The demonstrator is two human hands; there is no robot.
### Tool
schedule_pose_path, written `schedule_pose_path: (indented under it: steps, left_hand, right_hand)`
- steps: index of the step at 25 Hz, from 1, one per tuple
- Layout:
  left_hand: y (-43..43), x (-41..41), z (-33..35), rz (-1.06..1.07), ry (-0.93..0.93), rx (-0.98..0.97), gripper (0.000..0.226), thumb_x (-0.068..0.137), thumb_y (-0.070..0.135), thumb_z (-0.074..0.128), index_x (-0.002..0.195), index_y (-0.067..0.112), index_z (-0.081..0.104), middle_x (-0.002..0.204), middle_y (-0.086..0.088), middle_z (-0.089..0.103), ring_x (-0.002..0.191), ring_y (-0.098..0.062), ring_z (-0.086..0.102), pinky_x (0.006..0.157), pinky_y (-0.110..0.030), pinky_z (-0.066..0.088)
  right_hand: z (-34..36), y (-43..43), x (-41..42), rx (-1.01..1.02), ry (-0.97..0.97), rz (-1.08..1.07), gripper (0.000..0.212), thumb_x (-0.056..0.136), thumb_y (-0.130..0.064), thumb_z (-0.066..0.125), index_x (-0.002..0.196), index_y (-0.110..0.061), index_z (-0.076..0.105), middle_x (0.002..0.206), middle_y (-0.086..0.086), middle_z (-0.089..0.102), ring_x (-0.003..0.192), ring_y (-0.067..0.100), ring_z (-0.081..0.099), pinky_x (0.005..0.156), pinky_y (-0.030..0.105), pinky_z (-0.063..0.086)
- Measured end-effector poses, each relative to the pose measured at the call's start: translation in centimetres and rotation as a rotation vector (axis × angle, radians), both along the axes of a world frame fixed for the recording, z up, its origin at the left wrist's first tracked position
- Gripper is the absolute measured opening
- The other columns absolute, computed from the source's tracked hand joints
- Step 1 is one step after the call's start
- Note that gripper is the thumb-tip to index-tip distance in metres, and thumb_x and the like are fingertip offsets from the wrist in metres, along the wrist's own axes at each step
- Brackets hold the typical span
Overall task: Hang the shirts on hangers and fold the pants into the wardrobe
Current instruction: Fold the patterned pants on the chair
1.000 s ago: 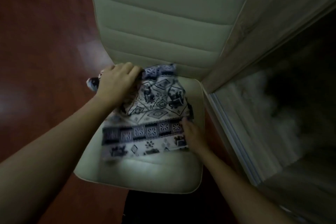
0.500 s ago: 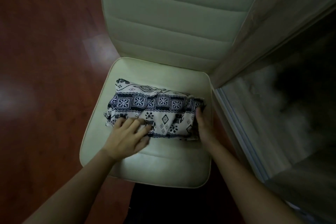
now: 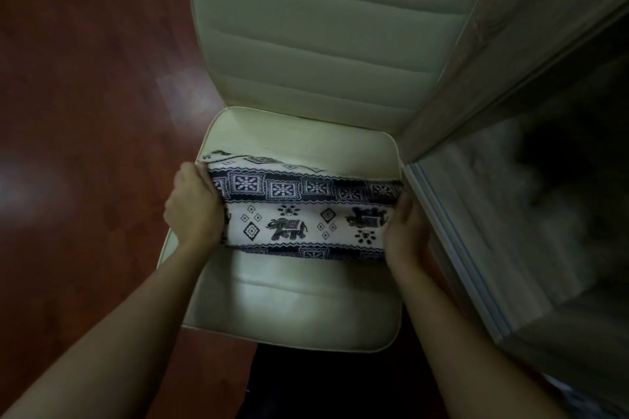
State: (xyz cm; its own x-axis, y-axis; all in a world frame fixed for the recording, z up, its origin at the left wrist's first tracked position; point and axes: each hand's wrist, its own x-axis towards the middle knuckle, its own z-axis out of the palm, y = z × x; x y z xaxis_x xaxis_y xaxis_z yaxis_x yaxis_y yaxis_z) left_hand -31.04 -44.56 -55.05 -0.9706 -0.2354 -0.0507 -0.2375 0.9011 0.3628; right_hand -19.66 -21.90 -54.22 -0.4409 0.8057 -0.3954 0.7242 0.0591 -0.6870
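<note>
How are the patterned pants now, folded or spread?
Folded: the patterned pants form a layered band on the chair seat, left hand and right hand gripping its ends.

You'll find no lettering, label, brand or number to read here. The folded pants (image 3: 299, 211) carry only a printed pattern: an elephant at the middle, diamonds at its 3 and 9 o'clock, and a band of flower squares at its 12 o'clock.

Bare left hand (image 3: 194, 207) and bare right hand (image 3: 405, 235) on long, bare forearms (image 3: 112, 343).
</note>
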Motion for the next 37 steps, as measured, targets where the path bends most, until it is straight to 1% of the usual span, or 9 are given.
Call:
schedule_pose_path:
  steps: [3,8,12,16,19,23,27,31,37]
  left_hand:
    - [-0.2,-0.5,-0.5,-0.075,0.003,-0.005,0.038,0.101,0.036,0.029,0.101,0.004,0.050,0.106,-0.024,0.057,0.094,-0.044,0.053,0.073,-0.046,0.039]
    - [1.7,1.2,-0.1,-0.465,0.222,0.053,0.044,0.098,0.028,0.034,0.129,0.002,0.050,0.132,-0.021,0.053,0.121,-0.036,0.049,0.096,-0.045,0.040]
    - [1.5,2.6,-2.4,-0.766,-0.192,-0.242,0.061,0.092,0.056,-0.001,0.148,0.034,-0.004,0.157,0.000,-0.009,0.144,-0.019,-0.009,0.115,-0.046,-0.003]
    - [0.7,1.1,-2.4,-0.813,-0.278,-0.245,0.055,0.092,0.061,0.002,0.144,0.046,-0.010,0.158,0.004,-0.013,0.143,-0.015,-0.017,0.113,-0.052,-0.008]
    - [-0.2,1.5,-0.7,-0.560,-0.149,-0.128,0.053,0.097,0.048,0.031,0.147,0.034,0.020,0.159,-0.001,0.010,0.147,-0.024,0.003,0.112,-0.059,0.004]
    - [-2.7,1.7,0.5,-0.048,-0.298,0.171,0.078,0.080,0.057,0.060,0.140,0.013,0.034,0.141,-0.018,0.040,0.128,-0.037,0.038,0.103,-0.051,0.033]
    - [-2.8,1.4,0.2,0.009,-0.538,0.474,0.081,0.051,0.062,0.079,0.108,0.009,0.057,0.108,-0.010,0.065,0.094,-0.026,0.062,0.088,-0.043,0.052]
    - [-2.2,1.4,0.8,-0.012,-0.457,0.505,0.039,0.057,0.039,0.087,0.079,0.015,0.066,0.082,-0.004,0.071,0.082,-0.024,0.068,0.081,-0.043,0.056]
    - [1.4,2.0,10.3,-0.194,-0.013,0.471,0.037,0.071,0.032,0.080,0.101,0.013,0.067,0.090,-0.002,0.071,0.080,-0.015,0.062,0.069,-0.021,0.041]
  right_hand:
    - [-0.1,0.1,0.8,0.075,-0.085,0.136,0.030,0.100,-0.024,0.039,0.117,-0.003,0.051,0.106,0.020,0.062,0.092,0.031,0.061,0.057,0.026,0.034]
    - [-0.9,-2.8,0.5,0.603,0.181,0.565,0.041,0.095,-0.026,0.036,0.131,-0.009,0.044,0.138,0.012,0.047,0.128,0.024,0.040,0.107,0.036,0.028]
    - [-3.1,-3.5,-0.2,0.479,-0.126,0.890,0.062,0.092,-0.053,0.009,0.148,-0.026,0.004,0.157,-0.002,-0.004,0.144,0.012,-0.010,0.111,0.036,-0.015]
    - [-4.6,-1.8,0.7,0.431,-0.332,0.857,0.077,0.087,-0.063,0.010,0.148,-0.022,-0.010,0.152,-0.004,-0.022,0.137,0.006,-0.023,0.105,0.036,-0.024]
    - [-3.7,-3.1,2.2,0.504,-0.078,0.537,0.074,0.090,-0.056,0.032,0.149,-0.014,0.016,0.158,0.007,0.007,0.145,0.022,0.006,0.116,0.046,0.004]
    - [-2.4,-4.5,3.9,0.087,-0.007,-0.039,0.087,0.082,-0.056,0.056,0.145,-0.007,0.021,0.145,0.018,0.036,0.129,0.033,0.041,0.103,0.040,0.038]
    - [-2.7,-5.1,4.3,-0.004,-0.186,0.125,0.089,0.074,-0.058,0.065,0.139,-0.006,0.032,0.133,0.014,0.052,0.116,0.031,0.054,0.091,0.035,0.044]
    - [-2.0,-4.1,3.3,-0.096,-0.039,0.148,0.044,0.077,-0.030,0.073,0.114,-0.010,0.059,0.110,0.006,0.065,0.104,0.026,0.062,0.086,0.031,0.048]
    - [8.3,-1.5,2.9,0.321,0.274,0.131,0.037,0.079,-0.022,0.072,0.108,-0.001,0.062,0.100,0.007,0.062,0.087,0.016,0.056,0.071,0.022,0.043]
